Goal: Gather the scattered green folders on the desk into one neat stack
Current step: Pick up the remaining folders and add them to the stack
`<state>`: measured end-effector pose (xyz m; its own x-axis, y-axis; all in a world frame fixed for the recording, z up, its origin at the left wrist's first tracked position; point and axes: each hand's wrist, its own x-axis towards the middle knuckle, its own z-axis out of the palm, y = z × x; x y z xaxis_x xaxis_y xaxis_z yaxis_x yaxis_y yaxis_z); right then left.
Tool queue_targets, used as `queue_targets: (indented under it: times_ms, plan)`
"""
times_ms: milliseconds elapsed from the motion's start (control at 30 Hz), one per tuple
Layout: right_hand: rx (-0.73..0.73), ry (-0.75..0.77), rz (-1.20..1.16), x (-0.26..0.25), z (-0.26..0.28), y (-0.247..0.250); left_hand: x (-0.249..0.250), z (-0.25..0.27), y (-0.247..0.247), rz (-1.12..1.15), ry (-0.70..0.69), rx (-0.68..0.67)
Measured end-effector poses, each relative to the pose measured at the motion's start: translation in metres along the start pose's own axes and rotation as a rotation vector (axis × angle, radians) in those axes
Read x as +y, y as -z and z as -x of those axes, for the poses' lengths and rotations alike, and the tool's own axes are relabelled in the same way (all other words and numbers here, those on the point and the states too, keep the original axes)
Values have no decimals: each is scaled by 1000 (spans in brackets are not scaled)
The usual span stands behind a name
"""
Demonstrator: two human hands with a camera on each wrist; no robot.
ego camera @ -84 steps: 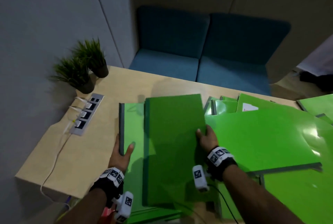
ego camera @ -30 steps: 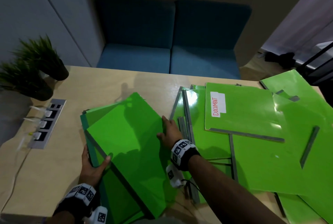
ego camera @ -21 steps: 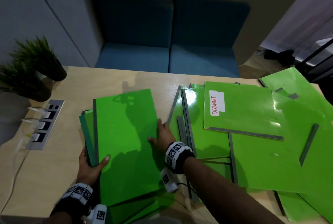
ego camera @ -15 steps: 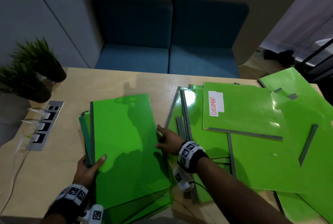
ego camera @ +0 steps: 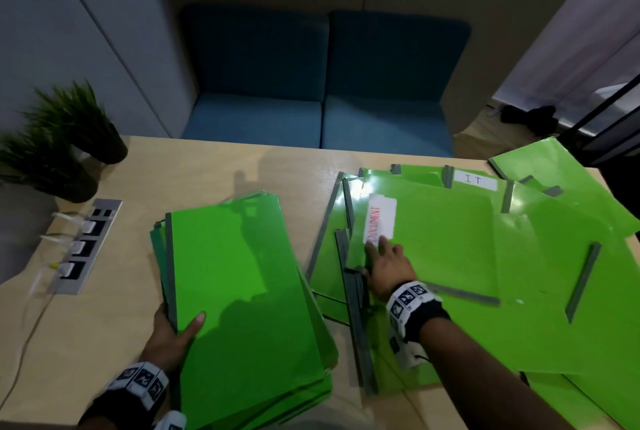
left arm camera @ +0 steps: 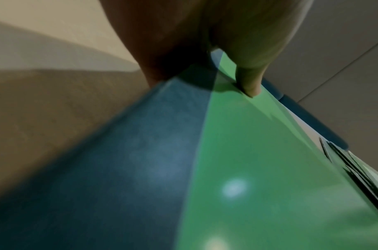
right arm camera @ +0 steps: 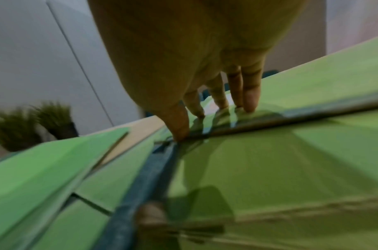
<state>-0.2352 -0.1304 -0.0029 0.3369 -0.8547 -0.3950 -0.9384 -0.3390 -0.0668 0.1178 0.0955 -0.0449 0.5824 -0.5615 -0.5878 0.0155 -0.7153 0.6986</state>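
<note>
A stack of green folders (ego camera: 242,291) lies on the left half of the desk (ego camera: 207,166). My left hand (ego camera: 173,329) grips its near left edge, thumb (left arm camera: 250,88) pressed on the top cover (left arm camera: 269,169); the other fingers are hidden beneath. To the right, several green folders (ego camera: 554,291) lie scattered and overlapping. My right hand (ego camera: 384,263) rests on the one with a white label in red writing (ego camera: 443,242), near its lower left corner. In the right wrist view its fingers (right arm camera: 250,94) lie straight on that cover (right arm camera: 312,76) and the thumb touches its edge.
Another folder labelled "IT" (ego camera: 474,180) lies at the back of the scatter. Two potted plants (ego camera: 69,124) and a power strip (ego camera: 83,246) with plugged cables stand at the desk's left edge. A blue sofa (ego camera: 322,83) is behind the desk.
The top folder has been turned square onto the stack. My right hand left the stack's right edge and moved right onto the labelled folder. The left hand stays on the stack.
</note>
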Motion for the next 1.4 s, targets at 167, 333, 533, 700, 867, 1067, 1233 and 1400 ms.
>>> queue_targets:
  times_ms: [167, 333, 533, 700, 867, 1067, 1233, 1400]
  plan:
    - [89, 39, -306, 11, -16, 24, 3, 3, -1, -16, -41, 20]
    - [-73, -198, -33, 87, -23, 47, 10, 9, -4, -64, -73, 47]
    - [-130, -182, 150, 91, 3, 30, 3, 4, -3, -121, -23, 47]
    - [-24, -260, 4, 77, 22, 4, 4, 4, -3, -125, -6, 45]
    - [12, -273, -111, 63, 19, 7, 3, 2, -3, -131, 11, 55]
    - [6, -361, -539, 81, 20, 21, 5, 1, -5, -125, 12, 77]
    - [17, -496, -457, 115, 40, 24, 5, 2, -5, -116, 27, 77]
    - [-42, -510, -536, 98, 46, 24, 9, 5, -6, -110, 61, 81]
